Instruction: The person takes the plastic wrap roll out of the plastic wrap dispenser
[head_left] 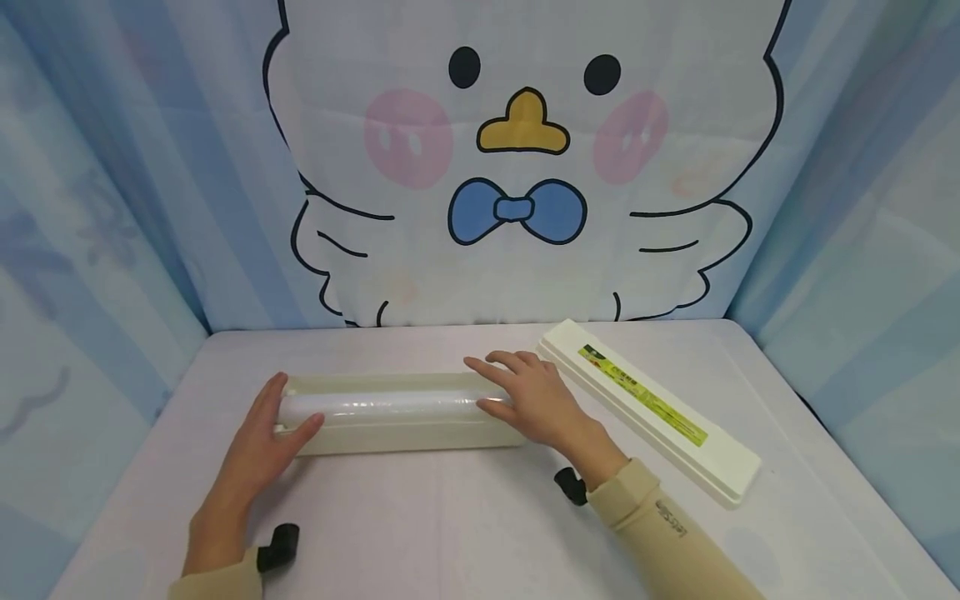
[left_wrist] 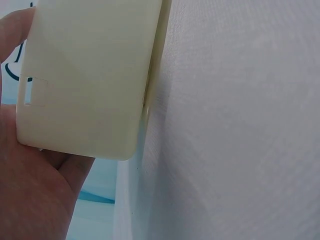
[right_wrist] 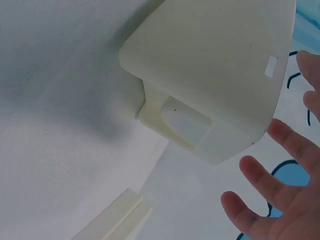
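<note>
Head cam: film roll in box; L hand grips box, R hand splayed.

I am making out no text for certain: a narrow yellow-green printed label is running along a long white rectangular plastic cover, its print being too small to read, and short dark lettering is crossing my beige fabric right sleeve, too blurred to decipher.
</note>
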